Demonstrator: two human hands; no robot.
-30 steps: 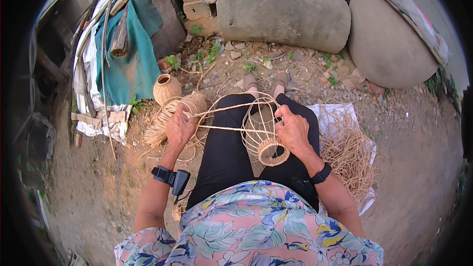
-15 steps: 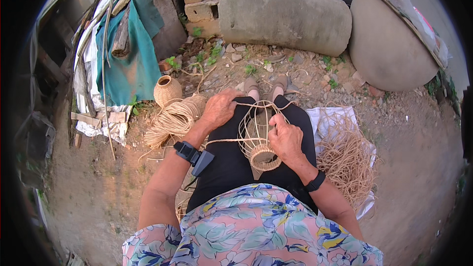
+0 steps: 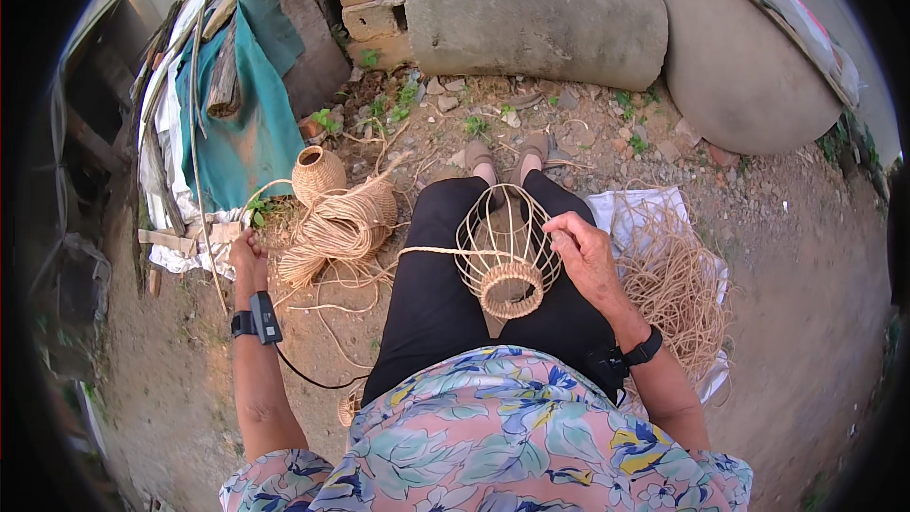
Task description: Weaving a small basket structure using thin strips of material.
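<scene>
Between my thighs sits an unfinished basket (image 3: 513,296), with a tightly woven rim facing me and bare, bowed ribs spreading away from it. My right hand (image 3: 583,251) is at its right side, fingers bent with the tips at the ribs. A weaving cord (image 3: 431,249) crosses the ribs and runs left over my thigh. Far out to the left is my left hand (image 3: 248,258), fingers curled closed around a thin cord that arcs up toward a small woven vase (image 3: 318,173). Beside that vase lies a thick coil of cord (image 3: 332,232).
A loose tangle of cord (image 3: 664,284) lies on a white sheet (image 3: 607,213) to my right. Ahead are a concrete cylinder (image 3: 540,24), a big round slab (image 3: 749,66) and stacked bricks (image 3: 374,14). A green cloth (image 3: 232,123) hangs at left.
My left hand has moved from the basket's far left side out to the left, past the cord coil. My right hand has shifted slightly right, uncovering more of the ribs.
</scene>
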